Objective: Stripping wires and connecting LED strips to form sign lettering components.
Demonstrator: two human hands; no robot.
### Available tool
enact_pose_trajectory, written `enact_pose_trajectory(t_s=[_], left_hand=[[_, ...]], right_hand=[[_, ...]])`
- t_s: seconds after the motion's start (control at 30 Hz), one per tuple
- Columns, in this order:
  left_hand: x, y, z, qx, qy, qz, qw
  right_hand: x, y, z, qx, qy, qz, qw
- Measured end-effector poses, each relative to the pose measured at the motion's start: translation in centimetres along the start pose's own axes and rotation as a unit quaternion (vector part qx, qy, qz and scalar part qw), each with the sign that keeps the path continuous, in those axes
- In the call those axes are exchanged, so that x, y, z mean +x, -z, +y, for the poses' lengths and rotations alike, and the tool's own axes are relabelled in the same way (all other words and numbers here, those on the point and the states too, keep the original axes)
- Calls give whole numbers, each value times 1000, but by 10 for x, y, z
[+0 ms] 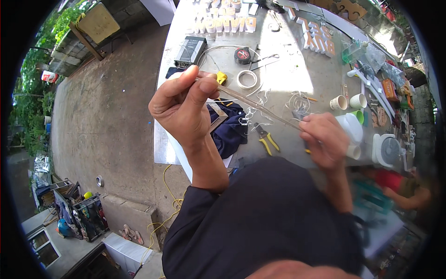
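Note:
A long, thin translucent strand (258, 106), like clear-jacketed wire, stretches taut and slanting between my hands above the table. My left hand (183, 102) pinches its upper end between thumb and fingers. At the lower end, my right hand (326, 142) is closed on the strand, somewhat smeared by motion. Beneath lie yellow-handled wire strippers (266, 138), white wire pieces (251, 115) and a bunched dark cloth (236, 132). A loose wire coil (301, 103) rests just beyond my right hand. Past my left hand are a tape roll (239, 79) and a tape measure (242, 56).
Block letters (319, 42) stand on the far side of the metal table (283, 86), with a black power supply box (190, 51) at left. Paper cups (357, 101) and a white fan (388, 149) line the right. Another person (411, 193) is at lower right.

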State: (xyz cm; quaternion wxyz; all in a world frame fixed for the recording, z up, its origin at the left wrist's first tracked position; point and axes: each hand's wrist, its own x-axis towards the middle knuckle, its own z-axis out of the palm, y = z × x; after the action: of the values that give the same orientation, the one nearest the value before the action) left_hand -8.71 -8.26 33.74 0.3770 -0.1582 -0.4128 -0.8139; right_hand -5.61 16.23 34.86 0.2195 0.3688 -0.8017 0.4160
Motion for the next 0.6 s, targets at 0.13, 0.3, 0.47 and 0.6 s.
enact_pose_trajectory(t_s=[0.13,0.3,0.47,0.6], left_hand=[[1,0,0,40,6,-9,999],[2,-2,1,51,-30,-88,994],[9,-10,10,54,-42,-136,988],[6,-25,13,51,-24,-102,993]], right_hand=[[-5,-1,3,0,-36,4,999],[-11,4,18,371,-320,-40,871],[-12,9,21,442,-386,-83,805],[-11,11,21,526,-393,-104,747]])
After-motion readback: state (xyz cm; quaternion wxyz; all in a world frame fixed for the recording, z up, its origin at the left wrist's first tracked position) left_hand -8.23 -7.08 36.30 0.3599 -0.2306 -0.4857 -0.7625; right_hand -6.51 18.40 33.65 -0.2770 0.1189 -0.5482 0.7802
